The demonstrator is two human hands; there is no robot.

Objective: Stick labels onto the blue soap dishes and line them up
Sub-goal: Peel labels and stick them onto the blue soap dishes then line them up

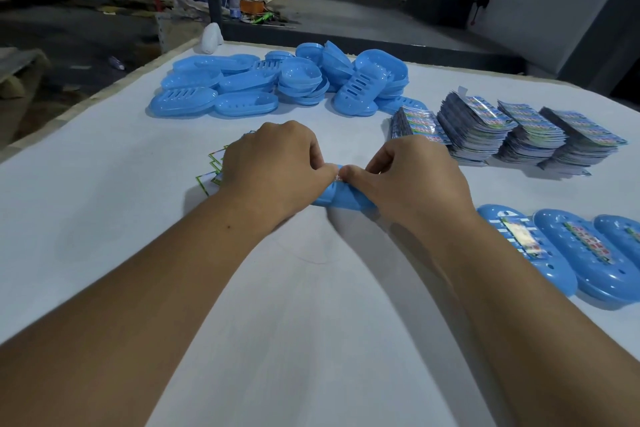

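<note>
A blue soap dish (341, 199) lies upside down at the middle of the white table (104, 184), and both hands meet on top of it: the left hand (273, 163) and right hand (405, 177) curl their fingers and pinch a small label (337, 178) against the plastic. To do this step well, the label likely wants smoothing outward from the centre, square to the dish, with no creases. Three labelled dishes (568, 253) line up near right, label stacks (502, 132) far right, unlabelled dishes (277, 80) heaped far centre, and peeled backing papers (211, 172) just left.
</note>
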